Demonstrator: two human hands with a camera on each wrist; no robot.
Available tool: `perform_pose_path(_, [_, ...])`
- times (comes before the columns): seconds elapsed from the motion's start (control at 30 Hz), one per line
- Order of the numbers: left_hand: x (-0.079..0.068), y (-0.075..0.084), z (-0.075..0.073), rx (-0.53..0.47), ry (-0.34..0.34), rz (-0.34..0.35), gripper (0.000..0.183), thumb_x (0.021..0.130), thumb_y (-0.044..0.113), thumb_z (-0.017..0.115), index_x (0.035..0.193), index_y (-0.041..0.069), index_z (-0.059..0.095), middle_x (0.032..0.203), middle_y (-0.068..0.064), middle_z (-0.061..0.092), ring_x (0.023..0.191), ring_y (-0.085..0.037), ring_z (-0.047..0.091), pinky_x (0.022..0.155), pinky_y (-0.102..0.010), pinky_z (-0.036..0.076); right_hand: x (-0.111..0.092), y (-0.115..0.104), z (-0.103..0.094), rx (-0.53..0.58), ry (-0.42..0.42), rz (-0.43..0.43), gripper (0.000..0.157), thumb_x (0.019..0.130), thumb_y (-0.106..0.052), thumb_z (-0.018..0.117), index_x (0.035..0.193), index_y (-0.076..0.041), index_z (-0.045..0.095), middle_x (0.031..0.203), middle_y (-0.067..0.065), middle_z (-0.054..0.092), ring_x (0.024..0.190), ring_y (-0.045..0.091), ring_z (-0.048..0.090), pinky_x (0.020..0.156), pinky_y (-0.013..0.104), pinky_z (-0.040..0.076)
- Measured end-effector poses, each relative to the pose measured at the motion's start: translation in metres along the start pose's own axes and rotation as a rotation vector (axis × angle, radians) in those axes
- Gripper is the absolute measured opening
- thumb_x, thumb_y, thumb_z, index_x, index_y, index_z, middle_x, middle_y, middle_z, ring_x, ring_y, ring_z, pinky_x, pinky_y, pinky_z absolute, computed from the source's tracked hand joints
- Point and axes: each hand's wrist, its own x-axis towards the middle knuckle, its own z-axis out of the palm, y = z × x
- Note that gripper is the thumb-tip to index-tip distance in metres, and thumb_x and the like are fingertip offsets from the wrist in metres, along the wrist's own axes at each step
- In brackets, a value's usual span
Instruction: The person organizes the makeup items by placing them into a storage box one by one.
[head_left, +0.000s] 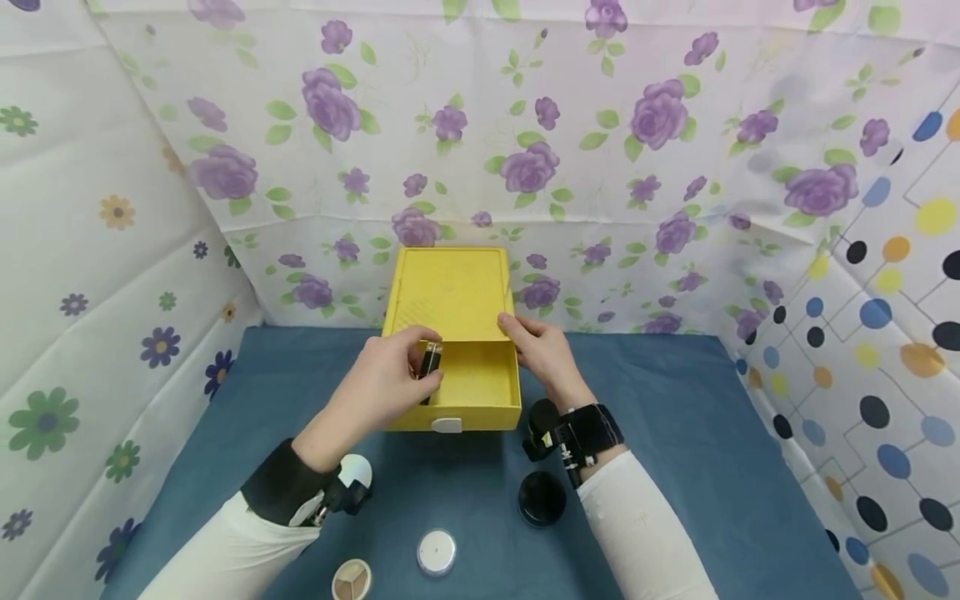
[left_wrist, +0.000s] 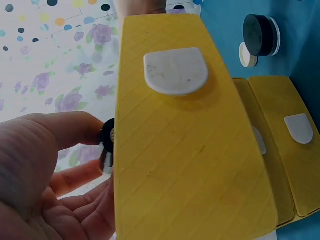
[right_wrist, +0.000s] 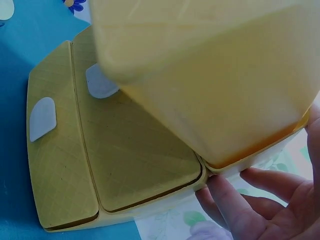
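A yellow drawer box [head_left: 452, 292] stands on the blue table with its top drawer [head_left: 480, 375] pulled out. My left hand [head_left: 386, 375] pinches a small black tube [head_left: 430, 362] with a shiny clear end, over the left side of the open drawer. In the left wrist view the drawer front with its white tab [left_wrist: 176, 71] hides part of the tube [left_wrist: 107, 132]. My right hand [head_left: 546, 354] holds the box at its right front edge, thumb by the top and fingers [right_wrist: 235, 205] against the side. Two lower drawers [right_wrist: 135, 145] are closed.
In front of the box lie a black round jar [head_left: 542, 498], a white round container [head_left: 437, 552] and a round three-part palette [head_left: 352, 579]. Another white round piece [head_left: 356, 471] sits by the left wrist. Behind the box hangs a flowered cloth [head_left: 525, 171].
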Motion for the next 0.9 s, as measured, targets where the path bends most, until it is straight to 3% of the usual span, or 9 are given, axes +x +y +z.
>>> perform_pose_path(0.27, [0.005, -0.003, 0.004, 0.046, -0.090, -0.015, 0.044, 0.083, 0.023, 0.080, 0.121, 0.006, 0.066, 0.062, 0.001, 0.058, 0.052, -0.014, 0.052, 0.048, -0.030, 0.045, -0.001, 0.002, 0.000, -0.001, 0.001, -0.005, 0.089, 0.079, -0.075, 0.063, 0.145, -0.017, 0.051, 0.140, 0.003, 0.054, 0.113, 0.016, 0.059, 0.095, 0.040, 0.054])
perform_pose_path(0.37, [0.007, -0.005, 0.006, 0.066, -0.110, -0.013, 0.043, 0.082, 0.023, 0.081, 0.117, 0.003, 0.068, 0.067, 0.000, 0.060, 0.053, -0.014, 0.053, 0.049, -0.029, 0.047, -0.001, 0.001, 0.000, -0.007, 0.002, -0.006, 0.089, 0.080, -0.075, 0.063, 0.145, -0.017, 0.051, 0.140, 0.003, 0.054, 0.114, 0.016, 0.058, 0.095, 0.040, 0.053])
perform_pose_path(0.6, [0.012, -0.007, 0.009, 0.116, -0.147, -0.037, 0.035, 0.080, 0.022, 0.082, 0.105, 0.003, 0.070, 0.077, -0.006, 0.058, 0.050, -0.016, 0.046, 0.050, -0.028, 0.039, 0.001, 0.001, 0.000, -0.004, 0.002, -0.002, 0.089, 0.079, -0.076, 0.063, 0.145, -0.018, 0.051, 0.141, 0.002, 0.053, 0.115, 0.015, 0.057, 0.096, 0.040, 0.053])
perform_pose_path(0.9, [0.014, -0.007, 0.009, 0.131, -0.167, -0.071, 0.032, 0.077, 0.024, 0.084, 0.098, 0.004, 0.070, 0.089, -0.006, 0.063, 0.067, -0.018, 0.055, 0.058, -0.031, 0.049, 0.000, 0.003, 0.001, 0.000, 0.002, 0.010, 0.088, 0.079, -0.076, 0.063, 0.145, -0.019, 0.051, 0.141, 0.001, 0.053, 0.115, 0.015, 0.057, 0.097, 0.041, 0.052])
